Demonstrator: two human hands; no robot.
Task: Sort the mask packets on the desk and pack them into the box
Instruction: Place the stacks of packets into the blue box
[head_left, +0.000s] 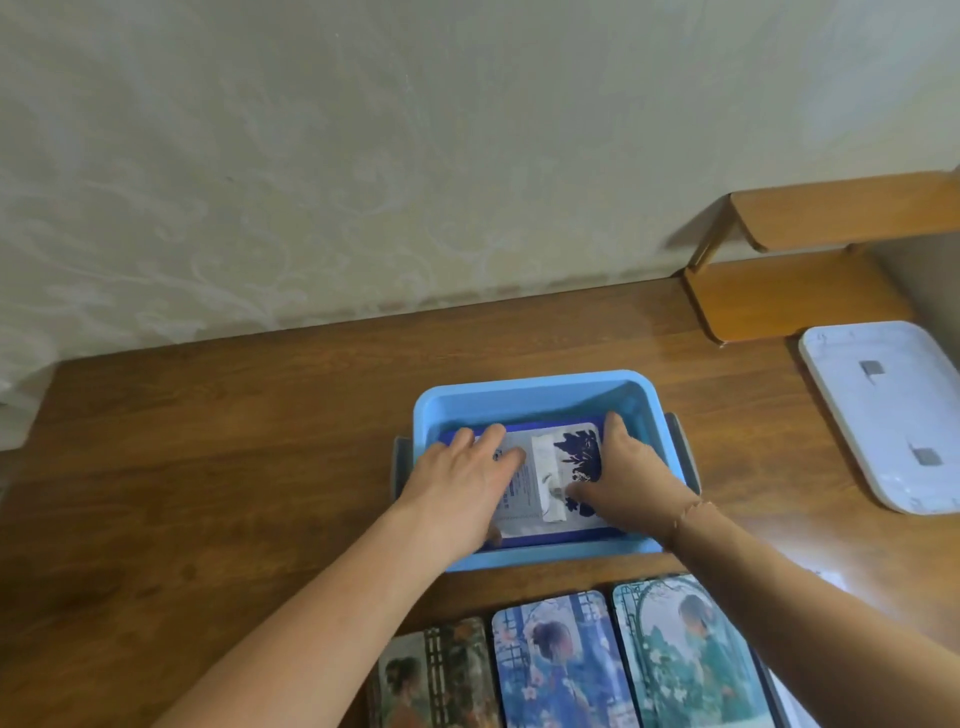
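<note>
A light blue plastic box (535, 397) sits on the wooden desk (234, 441). Inside it lies a white mask packet with a dark blue flower print (563, 467), on top of darker blue packets (561, 538). My left hand (462, 483) lies flat on the left part of the white packet, fingers straight. My right hand (631, 475) presses on its right part, fingers spread flat along the packet's edge. Three illustrated packets lie in a row near the desk's front: a brownish one (434, 675), a blue one (561, 665) and a teal one (685, 654).
A white lid (883, 410) rests on the desk at the right. A two-step wooden shelf (795, 296) stands at the back right against the pale wall. The box has dark handles (685, 452) on both sides.
</note>
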